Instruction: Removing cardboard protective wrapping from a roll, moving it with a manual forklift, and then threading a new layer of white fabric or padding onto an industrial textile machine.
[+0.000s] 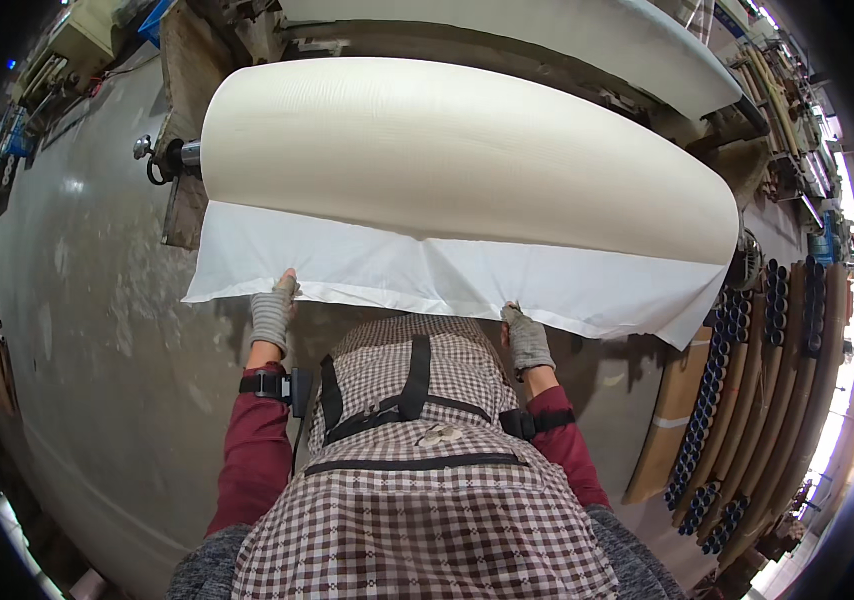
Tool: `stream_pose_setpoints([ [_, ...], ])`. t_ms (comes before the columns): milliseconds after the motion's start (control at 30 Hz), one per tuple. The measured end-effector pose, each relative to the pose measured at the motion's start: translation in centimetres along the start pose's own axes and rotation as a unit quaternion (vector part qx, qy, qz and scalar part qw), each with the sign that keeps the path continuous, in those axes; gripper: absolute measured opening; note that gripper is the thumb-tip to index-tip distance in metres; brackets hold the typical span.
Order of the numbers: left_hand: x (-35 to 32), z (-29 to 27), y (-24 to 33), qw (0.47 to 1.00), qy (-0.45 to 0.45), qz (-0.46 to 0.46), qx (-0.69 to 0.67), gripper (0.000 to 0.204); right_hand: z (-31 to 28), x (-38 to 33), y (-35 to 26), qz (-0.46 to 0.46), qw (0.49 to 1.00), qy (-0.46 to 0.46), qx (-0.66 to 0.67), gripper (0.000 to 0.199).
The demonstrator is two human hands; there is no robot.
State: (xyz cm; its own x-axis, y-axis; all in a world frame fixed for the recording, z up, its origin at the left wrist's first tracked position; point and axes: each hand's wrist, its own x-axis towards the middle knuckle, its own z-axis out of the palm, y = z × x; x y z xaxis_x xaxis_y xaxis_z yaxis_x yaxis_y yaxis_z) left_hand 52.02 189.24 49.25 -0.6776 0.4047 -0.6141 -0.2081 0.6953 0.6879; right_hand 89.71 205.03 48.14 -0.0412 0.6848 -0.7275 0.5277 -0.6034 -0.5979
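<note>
A big cream roll point(447, 150), seemingly of fabric, lies crosswise in front of me on a metal shaft point(190, 153). From its near side hangs the loose end of a thin white sheet point(357, 255); whether it is cloth, paper or film I cannot tell. My left hand point(273, 310), in a grey fingerless glove, grips the lower edge of this sheet left of the middle. Gloved alike, my right hand point(527, 338) pinches the same edge right of the middle. Between them the sheet is drawn toward me with slight creases. The fingers under the edge are hidden.
Behind the roll is a machine frame with another wide pale sheet point(587, 45). A wooden side board point(187, 215) stands at the roll's left end. Long brown cardboard tubes point(782, 390) and dark-ended tubes point(707, 400) are stacked on the right. Grey floor point(107, 330) spreads out left.
</note>
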Motion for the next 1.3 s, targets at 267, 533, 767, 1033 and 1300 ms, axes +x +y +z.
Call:
stream_pose_setpoints([
  [267, -1.3, 1.1, 1.4, 0.991, 0.038, 0.01, -0.125, 0.038, -0.3, 0.4, 0.7, -0.083, 0.997, 0.001, 0.0, 0.044],
  [533, -0.6, 0.3, 1.2, 0.986, 0.039, 0.038, -0.156, 0.033, -0.2, 0.7, -0.1, -0.121, 0.993, 0.002, -0.004, 0.034],
  [767, -1.3, 0.2, 2.0, 0.983, 0.04, 0.048, -0.172, 0.032, 0.2, 1.6, 0.6, -0.113, 0.992, -0.016, 0.056, 0.034],
  [1033, -1.8, 0.5, 1.8, 0.981, 0.071, 0.022, -0.177, 0.033, 0.7, 5.5, 4.7, -0.36, 0.932, 0.028, 0.013, 0.034],
  [1300, -4.6, 0.3, 2.6, 0.978, 0.047, 0.037, -0.202, 0.033, -0.9, -0.2, -0.2, -0.074, 0.981, -0.056, 0.171, 0.03],
])
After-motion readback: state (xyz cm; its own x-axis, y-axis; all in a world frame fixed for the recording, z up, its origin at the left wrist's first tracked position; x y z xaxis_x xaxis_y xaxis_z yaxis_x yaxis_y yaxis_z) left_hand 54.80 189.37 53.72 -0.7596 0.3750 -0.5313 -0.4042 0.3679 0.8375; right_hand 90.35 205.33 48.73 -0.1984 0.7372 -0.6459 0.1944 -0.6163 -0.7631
